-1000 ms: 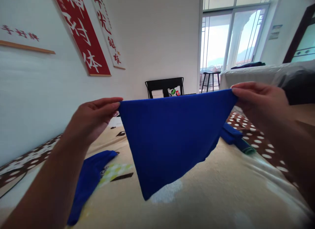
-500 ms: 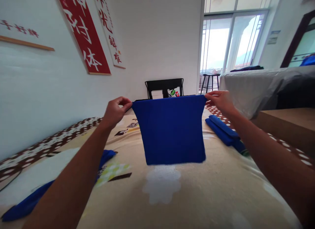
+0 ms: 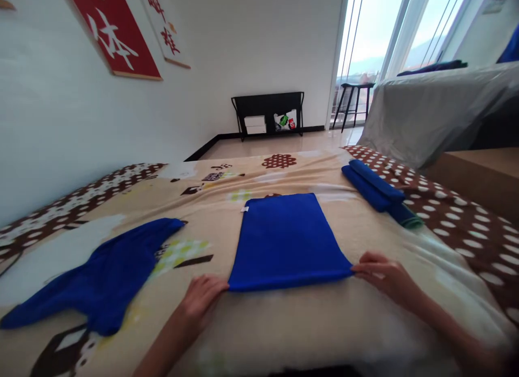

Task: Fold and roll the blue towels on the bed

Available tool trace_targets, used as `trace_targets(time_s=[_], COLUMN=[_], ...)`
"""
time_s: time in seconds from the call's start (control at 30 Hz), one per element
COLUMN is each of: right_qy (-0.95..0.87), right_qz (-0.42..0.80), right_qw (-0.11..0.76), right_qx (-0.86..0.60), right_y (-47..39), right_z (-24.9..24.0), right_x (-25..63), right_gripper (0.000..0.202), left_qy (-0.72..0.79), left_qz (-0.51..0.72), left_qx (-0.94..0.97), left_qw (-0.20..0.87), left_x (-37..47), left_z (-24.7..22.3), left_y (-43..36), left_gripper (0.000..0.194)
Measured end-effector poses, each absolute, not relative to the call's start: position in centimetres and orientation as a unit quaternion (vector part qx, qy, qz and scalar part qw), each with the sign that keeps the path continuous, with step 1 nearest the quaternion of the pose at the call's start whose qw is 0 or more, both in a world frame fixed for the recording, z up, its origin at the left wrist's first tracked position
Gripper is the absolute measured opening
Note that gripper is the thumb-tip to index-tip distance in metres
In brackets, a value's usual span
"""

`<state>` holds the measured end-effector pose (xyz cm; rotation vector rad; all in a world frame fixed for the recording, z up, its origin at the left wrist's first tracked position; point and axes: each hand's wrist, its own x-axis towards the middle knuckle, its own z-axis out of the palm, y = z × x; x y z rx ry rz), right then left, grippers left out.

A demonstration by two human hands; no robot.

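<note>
A blue cloth [image 3: 286, 239] lies spread out on the patterned blanket [image 3: 300, 323], with a small white tag at its far left corner. My left hand [image 3: 205, 298] pinches its near left corner. The near right corner is pinched between the fingers of my right hand [image 3: 379, 274]. Between the two hands the near edge is stretched fairly straight. To the left lies a crumpled blue cloth [image 3: 115, 269]. Folded blue cloths [image 3: 371, 185] rest at the right, with a greenish piece [image 3: 405, 216] at their near end.
Beyond the bed stand a black rack [image 3: 267, 104] and a dark stool [image 3: 357, 90] by the window. Plastic sheeting covers a large object [image 3: 430, 104] at the right, near a brown box [image 3: 482, 171]. Red and white scrolls hang on the left wall.
The blue cloth, earlier held up hanging between both hands, now lies on the blanket. Both hands have come down and nearer, still gripping its corners. The view has tilted downward.
</note>
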<state>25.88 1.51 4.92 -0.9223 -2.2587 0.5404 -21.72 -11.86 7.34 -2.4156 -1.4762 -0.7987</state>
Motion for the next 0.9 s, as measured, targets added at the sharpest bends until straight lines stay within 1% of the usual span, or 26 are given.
trace_targets(time_s=[0.07, 0.13, 0.23, 0.4, 0.43, 0.5, 0.57, 0.6, 0.63, 0.7, 0.8, 0.83, 0.9], right_qy=[-0.869, -0.877, -0.887, -0.895, -0.900, -0.902, -0.885, -0.872, -0.860, -0.863, -0.911, -0.921, -0.921], right_qz=[0.177, 0.143, 0.111, 0.093, 0.094, 0.095, 0.074, 0.057, 0.041, 0.029, 0.057, 0.068, 0.080], right_qw=[0.307, 0.306, 0.292, 0.265, 0.253, 0.233, 0.245, 0.260, 0.275, 0.282, 0.224, 0.201, 0.169], right_qx=[-0.346, -0.343, -0.342, -0.345, -0.343, -0.351, -0.389, -0.411, -0.427, -0.419, -0.341, -0.327, -0.342], right_y=[0.0, -0.9, -1.6, -2.4, -2.4, -2.4, -2.4, -2.4, -2.6, -3.1, -3.6, -3.6, -3.4], right_z=[2.5, 1.7, 1.7, 1.9, 1.9, 2.4, 3.1, 3.5, 3.8, 4.3, 4.2, 4.0, 3.3], right_x=[26.5, 27.1, 27.9, 29.2, 29.5, 29.3, 27.7, 26.1, 24.0, 19.0, 13.1, 12.5, 14.1], right_gripper=[0.020, 0.021, 0.023, 0.024, 0.022, 0.020, 0.022, 0.025, 0.029, 0.039, 0.058, 0.062, 0.065], left_qy=[-0.507, -0.505, -0.493, -0.471, -0.468, -0.478, -0.510, -0.525, -0.537, -0.545, -0.532, -0.534, -0.556], left_qz=[-0.239, -0.215, -0.197, -0.174, -0.170, -0.166, -0.185, -0.202, -0.214, -0.207, -0.137, -0.117, -0.092], left_qx=[-0.822, -0.829, -0.839, -0.850, -0.852, -0.847, -0.827, -0.815, -0.805, -0.806, -0.833, -0.835, -0.823], left_qw=[0.101, 0.108, 0.119, 0.156, 0.164, 0.162, 0.146, 0.138, 0.129, 0.106, 0.064, 0.059, 0.070], left_x=[-21.6, -21.5, -21.3, -20.4, -20.2, -19.3, -17.5, -16.2, -14.6, -11.3, -8.5, -8.6, -10.6], left_z=[5.4, 5.0, 5.2, 5.6, 6.0, 6.9, 8.0, 8.4, 8.7, 8.5, 6.9, 6.3, 5.0], left_y=[-13.3, -14.4, -15.6, -17.1, -17.1, -16.8, -15.5, -14.5, -13.3, -10.5, -7.6, -7.4, -8.4], left_gripper=[0.044, 0.050, 0.048, 0.046, 0.043, 0.028, 0.012, 0.011, 0.014, 0.029, 0.055, 0.059, 0.064])
